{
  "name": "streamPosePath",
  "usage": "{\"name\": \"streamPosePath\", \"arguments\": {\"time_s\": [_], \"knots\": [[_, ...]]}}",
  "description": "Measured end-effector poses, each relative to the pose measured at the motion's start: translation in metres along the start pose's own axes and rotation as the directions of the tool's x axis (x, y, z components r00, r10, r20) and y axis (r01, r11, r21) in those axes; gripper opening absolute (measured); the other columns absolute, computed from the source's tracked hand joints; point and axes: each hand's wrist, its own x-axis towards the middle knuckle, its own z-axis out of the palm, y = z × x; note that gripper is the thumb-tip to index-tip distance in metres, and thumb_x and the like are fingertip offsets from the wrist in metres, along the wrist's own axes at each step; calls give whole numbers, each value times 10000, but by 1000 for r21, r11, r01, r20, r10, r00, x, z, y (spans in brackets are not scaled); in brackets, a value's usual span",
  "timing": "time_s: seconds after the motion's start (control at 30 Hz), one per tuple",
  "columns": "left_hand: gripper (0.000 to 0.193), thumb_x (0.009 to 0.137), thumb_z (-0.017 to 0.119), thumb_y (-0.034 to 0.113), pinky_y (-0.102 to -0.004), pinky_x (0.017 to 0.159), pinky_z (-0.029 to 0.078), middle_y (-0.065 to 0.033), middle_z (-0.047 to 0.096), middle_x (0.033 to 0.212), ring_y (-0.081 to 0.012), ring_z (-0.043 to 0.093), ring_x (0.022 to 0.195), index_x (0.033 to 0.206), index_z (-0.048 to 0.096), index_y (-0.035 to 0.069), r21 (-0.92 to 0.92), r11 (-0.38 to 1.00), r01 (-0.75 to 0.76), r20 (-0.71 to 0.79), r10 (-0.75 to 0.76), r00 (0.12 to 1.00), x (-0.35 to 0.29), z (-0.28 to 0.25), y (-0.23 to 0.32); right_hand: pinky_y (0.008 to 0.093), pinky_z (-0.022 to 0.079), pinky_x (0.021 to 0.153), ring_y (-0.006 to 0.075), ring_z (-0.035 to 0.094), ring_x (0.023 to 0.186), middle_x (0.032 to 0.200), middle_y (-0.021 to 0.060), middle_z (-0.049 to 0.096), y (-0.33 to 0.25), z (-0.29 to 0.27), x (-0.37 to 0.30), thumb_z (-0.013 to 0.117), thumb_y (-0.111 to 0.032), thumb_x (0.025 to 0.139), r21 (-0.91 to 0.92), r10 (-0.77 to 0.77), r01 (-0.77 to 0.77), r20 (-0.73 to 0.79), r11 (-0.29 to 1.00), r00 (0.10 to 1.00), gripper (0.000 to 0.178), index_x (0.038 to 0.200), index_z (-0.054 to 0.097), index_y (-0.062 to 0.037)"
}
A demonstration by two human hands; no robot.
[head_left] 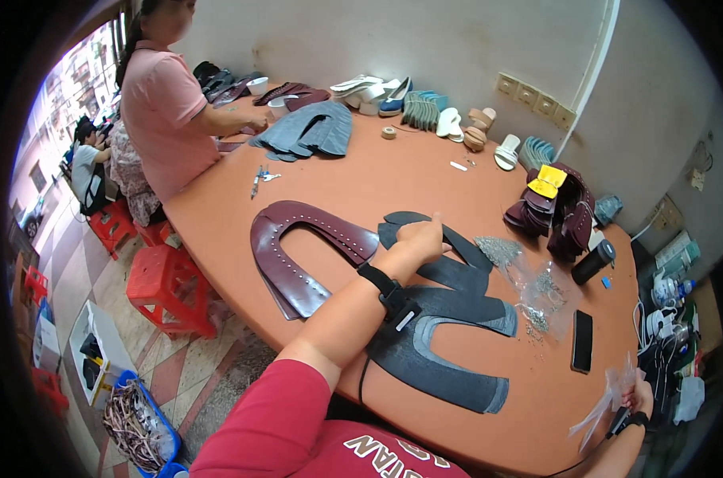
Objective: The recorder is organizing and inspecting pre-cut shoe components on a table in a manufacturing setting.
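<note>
Maroon leather cutouts beside left hand

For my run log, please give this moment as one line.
left hand: on dark grey piece | right hand: holds clear bag | table: maroon piece, phone

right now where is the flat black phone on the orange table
In the head view the flat black phone lies on the right side of the orange table, just right of the clear bag of small metal pieces and near the right hand.
</note>
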Motion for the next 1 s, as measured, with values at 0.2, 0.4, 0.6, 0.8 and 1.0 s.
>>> {"name": "streamPosePath", "arguments": {"time_s": [0.2, 0.4, 0.6, 0.8, 1.0], "knots": [[592, 826, 645, 403, -442, 843, 483, -225, 626, 1092, -369, 600, 1031, 1244, 480, 18, 33, 981, -193, 71, 191, 979, -13, 16, -9, 288, 392, 376, 155, 531, 420, 542, 71, 570, -48, 38, -87, 694, -421, 784, 28, -97, 95, 84, 995, 992, 404, 601, 584, -77], [576, 812, 641, 458, -447, 842, 480, -218, 655, 991, -377, 619, 972, 1143, 559, -6, 142, 961, -239, 144, 218, 965, -42, 3, -21, 475, 513, 756, 382, 640, 894, 966, 179, 673, -63, 41, -52, 737, -355, 705, -714, -479, 109, -340, 691, 810, 347, 894, 703, -66], [631, 807, 663, 404, -438, 892, 456, -217, 616, 1104, -357, 591, 1040, 1294, 491, 41, 108, 945, -307, 231, 277, 933, -60, 10, -19, 386, 463, 707, 254, 642, 809, 818, 148, 674, -15, 21, 10, 513, -362, 926, -557, -705, 474, -329, 682, 628, 425, 883, 649, 39], [734, 765, 699, 435, -442, 974, 405, -210, 454, 1297, -383, 442, 1203, 1355, 422, 97, 149, 888, -434, 318, 373, 872, -87, 17, -21, 366, 361, 1041, 320, 404, 1296, 1397, 221, 411, -28, 56, -26, 771, -292, 717, -433, -663, 623, 75, 651, 745, 854, 1404, 342, -21], [817, 742, 688, 500, -495, 943, 429, -207, 394, 1369, -408, 438, 1219, 1399, 381, 124, 117, 920, -374, 397, 302, 867, -99, 29, -13, 372, 343, 1048, 289, 386, 1292, 1427, 133, 384, -8, 64, -38, 754, -120, 701, -631, -650, 564, 122, 532, 750, 728, 1355, 442, -40]]}}
